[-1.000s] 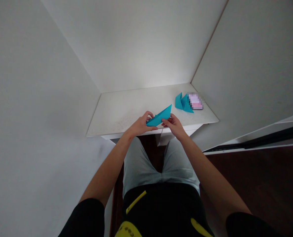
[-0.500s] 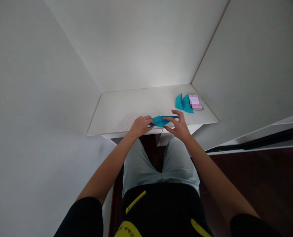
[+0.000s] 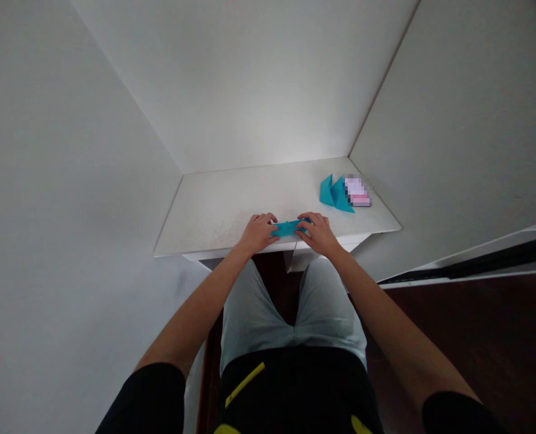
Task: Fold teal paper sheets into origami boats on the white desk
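Observation:
A folded piece of blue paper lies near the front edge of a small white table. My left hand presses on the paper's left end with curled fingers. My right hand presses on its right end, fingers also curled over it. Only the middle strip of the paper shows between the two hands.
Two more folded blue paper shapes stand at the table's back right, beside a blurred pinkish pad. White walls close in on the left, back and right of the table. Dark floor lies to the right of my legs.
The blue paper was held up as a pointed shape between both hands; it has been lowered flat onto the table, and both hands now press down on its ends.

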Action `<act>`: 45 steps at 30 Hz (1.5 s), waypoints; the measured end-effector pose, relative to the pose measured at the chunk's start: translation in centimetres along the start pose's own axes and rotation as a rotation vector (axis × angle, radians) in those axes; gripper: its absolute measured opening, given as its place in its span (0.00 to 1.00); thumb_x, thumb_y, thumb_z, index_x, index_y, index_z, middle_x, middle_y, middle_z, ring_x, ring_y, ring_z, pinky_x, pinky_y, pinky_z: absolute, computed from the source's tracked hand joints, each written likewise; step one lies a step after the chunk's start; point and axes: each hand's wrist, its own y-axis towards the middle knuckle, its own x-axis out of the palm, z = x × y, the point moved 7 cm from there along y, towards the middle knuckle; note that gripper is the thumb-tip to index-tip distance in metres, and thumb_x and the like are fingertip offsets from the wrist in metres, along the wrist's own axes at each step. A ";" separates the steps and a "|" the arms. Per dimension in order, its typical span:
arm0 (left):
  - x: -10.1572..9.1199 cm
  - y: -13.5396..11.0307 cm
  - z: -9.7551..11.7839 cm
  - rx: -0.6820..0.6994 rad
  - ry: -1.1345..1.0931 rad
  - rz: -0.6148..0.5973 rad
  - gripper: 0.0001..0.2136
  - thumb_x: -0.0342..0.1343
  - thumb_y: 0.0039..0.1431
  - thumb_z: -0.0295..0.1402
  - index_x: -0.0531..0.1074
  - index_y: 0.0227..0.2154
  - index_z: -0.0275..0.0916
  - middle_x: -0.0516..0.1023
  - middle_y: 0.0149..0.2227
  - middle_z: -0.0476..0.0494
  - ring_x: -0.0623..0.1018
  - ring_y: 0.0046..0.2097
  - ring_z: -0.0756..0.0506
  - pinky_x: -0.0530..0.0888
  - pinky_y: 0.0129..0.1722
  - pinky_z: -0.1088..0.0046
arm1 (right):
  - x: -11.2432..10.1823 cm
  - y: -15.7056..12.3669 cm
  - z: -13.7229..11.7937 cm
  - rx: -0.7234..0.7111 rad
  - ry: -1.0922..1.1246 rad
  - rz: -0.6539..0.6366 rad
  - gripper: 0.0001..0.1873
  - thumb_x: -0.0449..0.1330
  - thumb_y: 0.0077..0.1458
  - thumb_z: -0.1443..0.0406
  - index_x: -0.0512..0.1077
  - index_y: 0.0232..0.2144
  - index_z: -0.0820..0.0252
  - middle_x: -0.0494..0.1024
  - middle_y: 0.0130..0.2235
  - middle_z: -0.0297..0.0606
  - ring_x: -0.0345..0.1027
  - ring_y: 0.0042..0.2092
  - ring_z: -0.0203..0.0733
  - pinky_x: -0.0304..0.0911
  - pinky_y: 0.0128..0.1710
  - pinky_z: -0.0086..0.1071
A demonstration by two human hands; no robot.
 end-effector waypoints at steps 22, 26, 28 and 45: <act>3.4 3.1 -4.5 -0.231 -0.207 -0.349 0.18 0.63 0.62 0.53 0.84 0.39 0.43 0.75 0.61 0.39 0.70 0.63 0.32 0.64 0.64 0.51 | 4.2 1.9 4.4 0.167 0.218 -0.024 0.23 0.57 0.70 0.52 0.75 0.60 0.55 0.79 0.58 0.50 0.68 0.61 0.61 0.64 0.63 0.56; 3.3 3.4 -4.5 -0.230 -0.186 -0.353 0.19 0.61 0.63 0.53 0.84 0.42 0.43 0.76 0.59 0.38 0.73 0.62 0.33 0.64 0.65 0.51 | 4.2 1.8 3.8 0.149 0.204 -0.035 0.27 0.58 0.70 0.51 0.73 0.64 0.55 0.77 0.62 0.50 0.66 0.64 0.62 0.63 0.64 0.56; 3.2 3.6 -4.3 -0.224 -0.172 -0.353 0.19 0.61 0.63 0.52 0.84 0.43 0.43 0.77 0.60 0.38 0.73 0.62 0.33 0.64 0.64 0.51 | 4.2 1.7 3.6 0.161 0.167 -0.046 0.26 0.58 0.71 0.52 0.73 0.65 0.53 0.77 0.62 0.50 0.65 0.64 0.63 0.63 0.63 0.57; 3.1 4.0 -4.8 -0.273 -0.162 -0.272 0.18 0.65 0.63 0.47 0.81 0.49 0.42 0.81 0.55 0.37 0.78 0.57 0.34 0.69 0.61 0.54 | 4.0 1.8 2.6 0.186 0.093 -0.079 0.25 0.48 0.77 0.52 0.75 0.62 0.52 0.77 0.63 0.49 0.68 0.63 0.60 0.63 0.59 0.55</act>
